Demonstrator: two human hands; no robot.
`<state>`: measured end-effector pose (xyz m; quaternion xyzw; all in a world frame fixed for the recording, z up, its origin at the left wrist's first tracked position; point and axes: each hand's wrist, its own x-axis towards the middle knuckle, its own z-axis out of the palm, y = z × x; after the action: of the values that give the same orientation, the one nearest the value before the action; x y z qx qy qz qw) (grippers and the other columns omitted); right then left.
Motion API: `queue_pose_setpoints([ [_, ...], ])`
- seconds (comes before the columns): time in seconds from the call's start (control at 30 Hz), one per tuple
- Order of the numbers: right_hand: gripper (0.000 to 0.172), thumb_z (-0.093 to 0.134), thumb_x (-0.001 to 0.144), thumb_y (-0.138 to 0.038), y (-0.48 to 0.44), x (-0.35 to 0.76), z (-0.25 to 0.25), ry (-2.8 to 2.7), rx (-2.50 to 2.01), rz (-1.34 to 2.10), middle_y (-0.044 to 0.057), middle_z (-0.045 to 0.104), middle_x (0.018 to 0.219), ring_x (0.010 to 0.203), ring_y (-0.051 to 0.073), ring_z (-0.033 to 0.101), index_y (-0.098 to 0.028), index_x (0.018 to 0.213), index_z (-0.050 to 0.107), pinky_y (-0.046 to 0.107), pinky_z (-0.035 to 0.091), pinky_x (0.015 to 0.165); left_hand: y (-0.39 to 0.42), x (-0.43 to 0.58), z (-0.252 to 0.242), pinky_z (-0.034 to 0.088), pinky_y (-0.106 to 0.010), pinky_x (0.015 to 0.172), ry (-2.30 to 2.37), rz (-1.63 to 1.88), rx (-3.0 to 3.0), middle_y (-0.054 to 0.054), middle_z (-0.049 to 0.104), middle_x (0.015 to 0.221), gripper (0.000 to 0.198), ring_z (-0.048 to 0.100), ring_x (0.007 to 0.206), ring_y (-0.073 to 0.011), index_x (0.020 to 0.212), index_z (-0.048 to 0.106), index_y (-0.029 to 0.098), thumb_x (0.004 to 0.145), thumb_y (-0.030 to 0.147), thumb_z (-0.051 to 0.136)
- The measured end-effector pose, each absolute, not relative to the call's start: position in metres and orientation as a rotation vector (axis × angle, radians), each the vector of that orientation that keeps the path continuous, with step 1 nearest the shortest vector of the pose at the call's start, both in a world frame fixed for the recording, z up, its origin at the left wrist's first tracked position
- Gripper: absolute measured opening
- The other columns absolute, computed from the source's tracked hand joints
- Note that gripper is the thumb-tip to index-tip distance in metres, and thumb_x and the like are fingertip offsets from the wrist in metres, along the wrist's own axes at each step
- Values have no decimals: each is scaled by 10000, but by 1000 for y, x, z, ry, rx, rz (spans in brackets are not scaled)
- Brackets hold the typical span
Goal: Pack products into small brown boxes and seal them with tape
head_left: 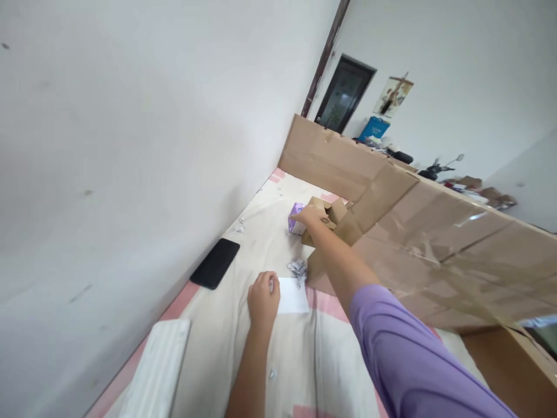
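My right hand (311,216) reaches far forward, its fingers closed over the top of a small purple box (296,220) that sits beside an open brown cardboard box (331,216). My left hand (263,299) rests closer to me on the cream cloth (261,232), fingers curled, pinching the left edge of a white sheet of paper (293,296). A small heap of grey shreds (298,270) lies just beyond the paper.
A black phone (215,263) lies flat by the white wall. A white slatted object (159,371) sits at the near left. A tall taped cardboard barrier (413,220) runs along the right side. Small paper scraps (238,228) dot the cloth.
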<state>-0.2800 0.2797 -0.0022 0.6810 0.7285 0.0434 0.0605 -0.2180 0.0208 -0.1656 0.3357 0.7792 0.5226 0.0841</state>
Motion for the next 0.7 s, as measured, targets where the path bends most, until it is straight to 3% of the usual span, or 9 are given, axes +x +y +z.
queue_pose_setpoints([
  [0.1, 1248, 822, 687, -700, 289, -291, -11, 2154, 2103, 109, 423, 271, 1544, 1389, 567, 374, -67, 1601, 256, 763, 387, 954, 22, -217, -166, 437, -285, 827, 2303, 1568, 1012, -21, 728, 985, 132, 687, 868, -164, 967, 662, 215, 959, 172, 538],
  [0.3, 818, 740, 851, -598, 296, -283, -10, 2170, 2108, 30, 276, 343, 1557, 1296, 420, 537, -141, 1479, 483, 611, 494, 979, 24, -218, -169, 420, -283, 820, 2292, 1539, 1025, -10, 723, 957, 174, 683, 868, -156, 945, 674, 226, 979, 185, 508],
  [0.43, 534, 637, 978, -463, 277, -279, -9, 2307, 2041, 65, 136, 468, 1518, 1313, 323, 536, -200, 1429, 523, 565, 486, 1067, 24, -216, -169, 393, -303, 821, 2296, 1510, 1033, -15, 720, 928, 172, 669, 864, -169, 936, 679, 219, 967, 175, 516],
  [0.57, 461, 633, 987, -394, 240, -280, 1, 2616, 1809, 88, 129, 463, 1524, 1341, 324, 494, -191, 1394, 558, 562, 429, 1108, 22, -216, -169, 389, -303, 827, 2298, 1489, 1034, -15, 728, 947, 162, 668, 861, -165, 928, 676, 211, 963, 166, 525],
  [0.7, 311, 551, 1010, -317, 189, -272, 26, 2981, 1415, 51, 155, 395, 1565, 1317, 360, 424, -175, 1238, 707, 505, 368, 1108, 22, -219, -170, 409, -271, 783, 2313, 1467, 999, -13, 735, 958, 154, 666, 849, -152, 922, 679, 214, 962, 166, 538],
])
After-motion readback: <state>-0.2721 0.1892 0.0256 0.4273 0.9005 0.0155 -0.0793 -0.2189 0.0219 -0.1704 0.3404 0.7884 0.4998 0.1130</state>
